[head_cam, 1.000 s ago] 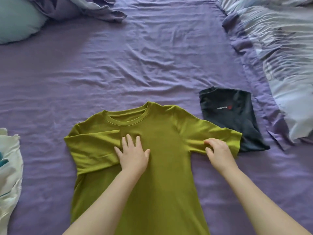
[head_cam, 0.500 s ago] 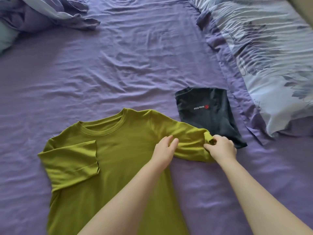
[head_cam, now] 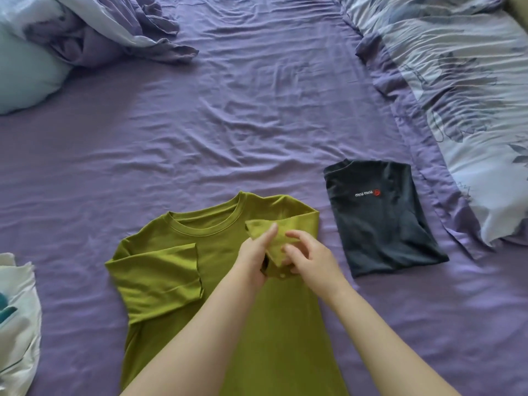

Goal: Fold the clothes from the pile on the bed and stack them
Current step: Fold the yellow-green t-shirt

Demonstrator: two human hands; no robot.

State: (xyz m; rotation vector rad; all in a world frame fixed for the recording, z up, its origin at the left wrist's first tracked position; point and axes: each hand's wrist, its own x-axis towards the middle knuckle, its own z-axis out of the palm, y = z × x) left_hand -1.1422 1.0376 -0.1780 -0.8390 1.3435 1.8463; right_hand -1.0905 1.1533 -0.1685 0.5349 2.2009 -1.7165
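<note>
An olive-green T-shirt (head_cam: 183,284) lies flat on the purple bed sheet (head_cam: 228,124), collar away from me. Its left sleeve is folded in over the chest. The right sleeve is folded inward too, and both hands meet on it at the shirt's middle. My left hand (head_cam: 254,255) holds the sleeve's edge with fingers pointing up. My right hand (head_cam: 308,255) pinches the sleeve's cuff with curled fingers. A folded dark T-shirt (head_cam: 383,221) with a small white and red logo lies to the right of the green one.
White and teal clothes (head_cam: 17,318) lie at the left edge. A crumpled purple duvet (head_cam: 94,32) and a pale blue pillow (head_cam: 25,75) sit at the back left. A floral quilt (head_cam: 463,90) covers the right side.
My left hand left the shirt's chest and joined the right hand. Together they carried the right sleeve from beside the dark shirt inward onto the green shirt's body.
</note>
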